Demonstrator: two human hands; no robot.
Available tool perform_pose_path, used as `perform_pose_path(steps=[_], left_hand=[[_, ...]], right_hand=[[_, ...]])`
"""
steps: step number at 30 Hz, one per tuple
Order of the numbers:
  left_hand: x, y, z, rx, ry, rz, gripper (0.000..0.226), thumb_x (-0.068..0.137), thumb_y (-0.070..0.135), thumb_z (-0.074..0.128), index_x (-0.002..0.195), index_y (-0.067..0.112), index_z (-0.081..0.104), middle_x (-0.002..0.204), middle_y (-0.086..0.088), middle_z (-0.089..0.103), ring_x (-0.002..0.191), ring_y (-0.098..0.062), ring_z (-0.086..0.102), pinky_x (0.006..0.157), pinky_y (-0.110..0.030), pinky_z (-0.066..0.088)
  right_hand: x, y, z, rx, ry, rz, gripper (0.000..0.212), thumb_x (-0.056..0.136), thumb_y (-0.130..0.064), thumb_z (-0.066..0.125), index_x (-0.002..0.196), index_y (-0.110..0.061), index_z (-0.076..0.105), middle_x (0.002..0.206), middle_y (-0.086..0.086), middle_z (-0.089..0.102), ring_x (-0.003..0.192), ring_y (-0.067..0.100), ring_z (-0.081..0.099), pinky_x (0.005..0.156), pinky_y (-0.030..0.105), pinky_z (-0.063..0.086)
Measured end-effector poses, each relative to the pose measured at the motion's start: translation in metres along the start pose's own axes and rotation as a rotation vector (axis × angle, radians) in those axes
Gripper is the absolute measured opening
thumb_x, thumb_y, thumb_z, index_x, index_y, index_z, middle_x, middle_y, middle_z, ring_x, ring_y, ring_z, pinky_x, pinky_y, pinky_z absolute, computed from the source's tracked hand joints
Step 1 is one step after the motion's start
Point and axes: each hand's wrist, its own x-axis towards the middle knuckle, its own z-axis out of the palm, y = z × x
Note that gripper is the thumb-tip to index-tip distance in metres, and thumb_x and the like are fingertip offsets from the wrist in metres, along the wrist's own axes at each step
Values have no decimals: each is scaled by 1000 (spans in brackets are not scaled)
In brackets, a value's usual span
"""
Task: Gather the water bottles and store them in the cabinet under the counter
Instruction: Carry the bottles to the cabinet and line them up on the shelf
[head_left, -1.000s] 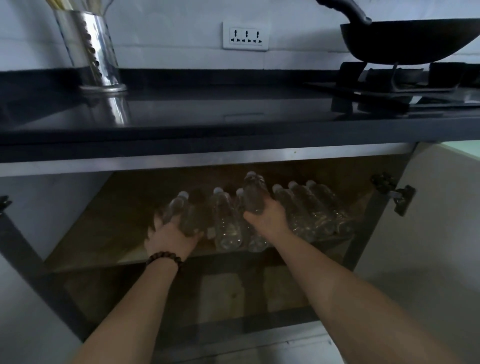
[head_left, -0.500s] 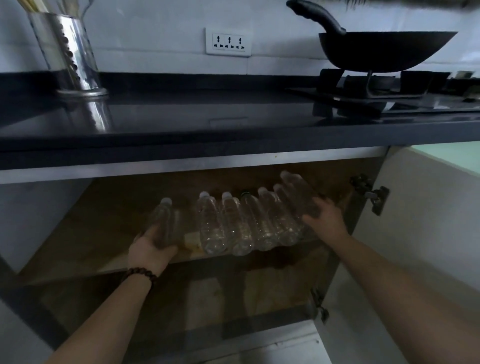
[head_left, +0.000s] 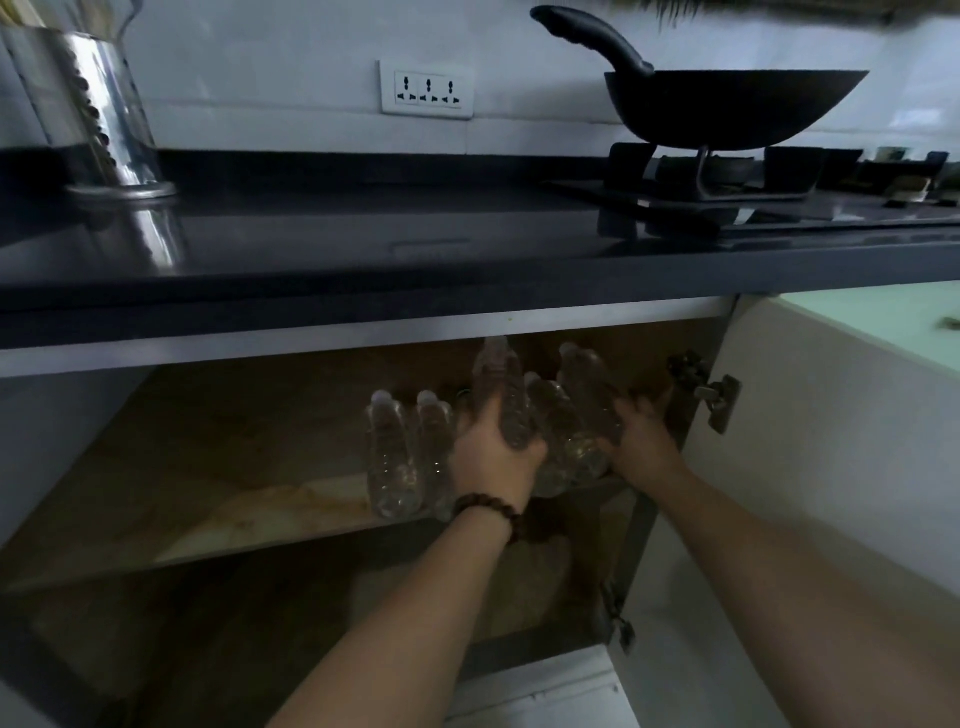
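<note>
Several clear water bottles lie side by side, caps pointing inward, on the wooden shelf (head_left: 218, 499) of the open cabinet under the dark counter (head_left: 363, 249). My left hand (head_left: 493, 462), with a bead bracelet on the wrist, grips one bottle (head_left: 506, 400) that lies on top of the row. My right hand (head_left: 641, 441) holds the rightmost bottle (head_left: 587, 395) near the cabinet's right wall. Two more bottles (head_left: 395, 457) rest untouched to the left of my left hand.
The cabinet door (head_left: 831, 441) stands open at the right, its metal hinge (head_left: 719, 400) close to my right hand. On the counter stand a steel utensil holder (head_left: 98, 114) at the left and a black wok (head_left: 727, 104) on the stove. A lower compartment (head_left: 260, 623) lies below the shelf.
My left hand has moved right from the leftmost bottle to the middle of the row, carrying a bottle that now lies on top. The right hand stays at the rightmost bottle.
</note>
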Motion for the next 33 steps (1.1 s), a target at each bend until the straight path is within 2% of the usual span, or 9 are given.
perform_pose_path(steps=[5,11,15,18,21,23,27,30,33], left_hand=[[13,3,74,178,-16,-71,70,80,46,66,143,35,37,156,-10,27,137,-32,37,111,-44,36],[32,13,92,210,-191,-132,73,76,54,45,140,20,43,147,-20,36,133,-37,35,113,-45,29],[34,15,70,285,-391,-52,82,80,67,41,151,33,19,160,-11,13,144,-37,18,117,-48,20],[27,14,39,341,-388,103,93,77,75,38,152,38,-4,163,-3,-2,149,-29,-4,119,-52,4],[9,-8,-7,404,-71,164,71,87,47,55,149,31,24,159,-7,20,147,-26,13,120,-48,12],[0,-36,-38,455,146,43,68,86,36,62,146,29,32,156,-11,23,144,-30,19,117,-50,22],[-5,-83,-69,350,9,-373,74,87,52,58,150,39,20,161,-15,3,146,-38,10,117,-51,21],[-8,-88,-67,154,-43,-358,67,91,46,57,149,33,26,151,-12,34,136,-31,37,109,-46,35],[-6,-84,-71,62,11,-340,62,91,27,63,147,26,35,144,-8,46,130,-26,45,105,-40,39]], right_hand=[[8,12,4,22,-33,-38,55,87,-26,63,137,-17,44,131,21,42,121,39,44,102,41,41],[15,25,10,49,-21,-86,50,92,-17,55,140,-16,41,126,21,43,115,37,48,93,29,38],[16,23,9,57,-53,-84,51,92,-24,54,141,-19,39,133,20,38,121,38,44,103,37,39],[12,18,2,70,-102,-35,56,92,-34,54,143,-24,34,142,15,32,126,34,41,108,44,36],[11,13,-5,91,-135,-29,59,92,-38,53,145,-29,31,146,11,29,130,35,38,109,42,34],[9,4,-11,147,-138,11,55,94,-40,47,145,-30,31,148,10,27,131,34,37,107,41,32],[-4,-20,-14,57,-30,-52,57,92,-59,38,145,-45,22,153,9,22,140,35,20,113,48,21],[-15,-36,-3,-190,-90,-179,69,82,-78,31,143,-56,8,160,2,6,144,37,5,113,57,8],[-17,-33,2,-355,-139,-191,73,81,-77,34,145,-48,15,159,1,18,145,35,9,113,58,7]])
